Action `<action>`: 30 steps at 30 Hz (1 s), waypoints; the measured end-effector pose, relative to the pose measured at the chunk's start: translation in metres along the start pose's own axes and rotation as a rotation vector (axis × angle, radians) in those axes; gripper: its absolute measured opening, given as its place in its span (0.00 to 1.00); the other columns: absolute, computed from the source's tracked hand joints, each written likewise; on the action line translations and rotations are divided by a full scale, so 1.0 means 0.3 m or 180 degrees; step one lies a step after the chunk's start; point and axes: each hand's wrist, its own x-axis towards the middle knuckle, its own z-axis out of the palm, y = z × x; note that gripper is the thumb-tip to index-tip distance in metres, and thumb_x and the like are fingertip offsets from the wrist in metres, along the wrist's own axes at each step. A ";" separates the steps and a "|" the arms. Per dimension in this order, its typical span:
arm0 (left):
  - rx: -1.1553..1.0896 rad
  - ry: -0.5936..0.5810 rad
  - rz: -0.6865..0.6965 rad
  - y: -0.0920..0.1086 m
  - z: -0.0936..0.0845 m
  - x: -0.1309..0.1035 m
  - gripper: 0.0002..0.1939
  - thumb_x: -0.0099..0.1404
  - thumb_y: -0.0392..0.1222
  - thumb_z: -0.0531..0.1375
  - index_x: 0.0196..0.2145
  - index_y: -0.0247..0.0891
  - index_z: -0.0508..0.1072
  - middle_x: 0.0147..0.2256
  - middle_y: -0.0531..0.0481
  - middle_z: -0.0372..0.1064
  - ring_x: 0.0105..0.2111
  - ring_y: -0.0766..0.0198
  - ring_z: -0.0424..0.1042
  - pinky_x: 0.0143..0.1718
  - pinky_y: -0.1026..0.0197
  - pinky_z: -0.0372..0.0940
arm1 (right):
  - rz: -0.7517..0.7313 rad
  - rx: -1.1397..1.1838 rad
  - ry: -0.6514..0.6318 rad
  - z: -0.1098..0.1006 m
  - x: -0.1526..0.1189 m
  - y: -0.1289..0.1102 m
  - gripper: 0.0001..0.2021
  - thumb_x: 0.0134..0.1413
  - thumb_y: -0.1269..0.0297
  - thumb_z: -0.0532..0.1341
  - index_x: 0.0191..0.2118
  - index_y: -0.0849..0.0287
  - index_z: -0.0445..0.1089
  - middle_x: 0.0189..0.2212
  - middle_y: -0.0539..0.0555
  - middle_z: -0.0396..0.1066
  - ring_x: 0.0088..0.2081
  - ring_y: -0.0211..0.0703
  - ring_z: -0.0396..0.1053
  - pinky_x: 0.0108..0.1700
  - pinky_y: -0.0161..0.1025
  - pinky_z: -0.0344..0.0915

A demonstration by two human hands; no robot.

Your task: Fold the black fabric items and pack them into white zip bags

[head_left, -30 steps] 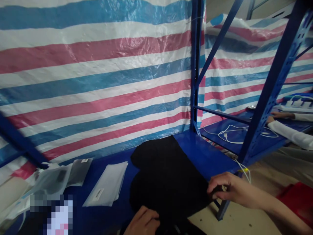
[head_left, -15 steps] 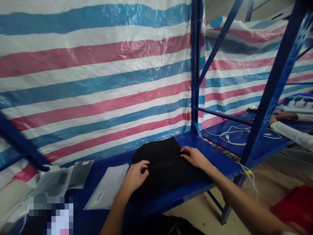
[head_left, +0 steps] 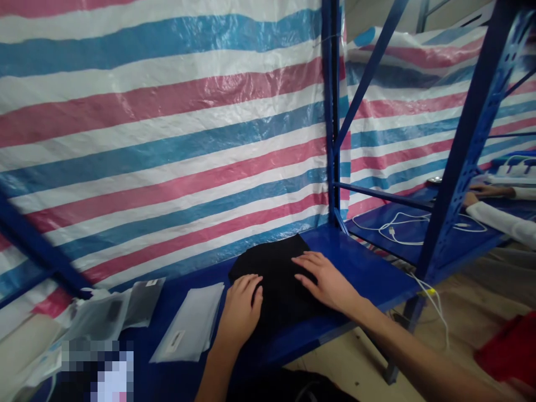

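Note:
A black cloth [head_left: 278,279] lies on the blue tabletop [head_left: 360,262]. On its left part rests my left hand [head_left: 243,307], its fingers extended and the thumb a little apart. My right hand [head_left: 324,279] lies over the cloth's right part, with the thumb spread from the fingers. Neither hand grips the cloth. Left of my left hand is a stack of frosted plastic bags [head_left: 192,321] with a small white label.
Farther left lie dark items in clear bags [head_left: 144,301]. A blue rack post [head_left: 460,156] stands at the right. Beyond it are a white cable [head_left: 402,240] and another person's white-sleeved arm [head_left: 498,220]. Striped sheeting hangs behind the table.
My right hand has moved left over the cloth, its fingers now more extended. My left hand has shifted slightly right, and its curled fingers have flattened. The cloth's right side now reaches less far right.

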 end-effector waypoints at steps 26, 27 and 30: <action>-0.0251 -0.0206 -0.0248 0.026 0.109 -0.136 0.24 0.74 0.37 0.54 0.64 0.50 0.75 0.66 0.48 0.70 0.67 0.50 0.66 0.68 0.38 0.64 | 0.0064 -0.0019 -0.1184 0.146 -0.110 -0.070 0.29 0.75 0.41 0.55 0.74 0.42 0.63 0.74 0.54 0.60 0.76 0.65 0.51 0.76 0.69 0.46; -0.0265 -0.0185 -0.0233 0.028 0.108 -0.136 0.24 0.74 0.37 0.55 0.63 0.49 0.76 0.66 0.48 0.71 0.67 0.50 0.67 0.68 0.38 0.64 | 0.0049 -0.0021 -0.1165 0.148 -0.112 -0.069 0.28 0.75 0.41 0.55 0.74 0.42 0.63 0.74 0.54 0.60 0.76 0.64 0.52 0.76 0.69 0.46; -0.0287 -0.0203 -0.0236 0.033 0.103 -0.139 0.23 0.74 0.37 0.54 0.63 0.48 0.76 0.65 0.47 0.71 0.67 0.50 0.67 0.67 0.39 0.65 | 0.0014 -0.0007 -0.1113 0.155 -0.115 -0.066 0.28 0.75 0.42 0.56 0.73 0.41 0.64 0.74 0.54 0.61 0.76 0.64 0.53 0.75 0.70 0.47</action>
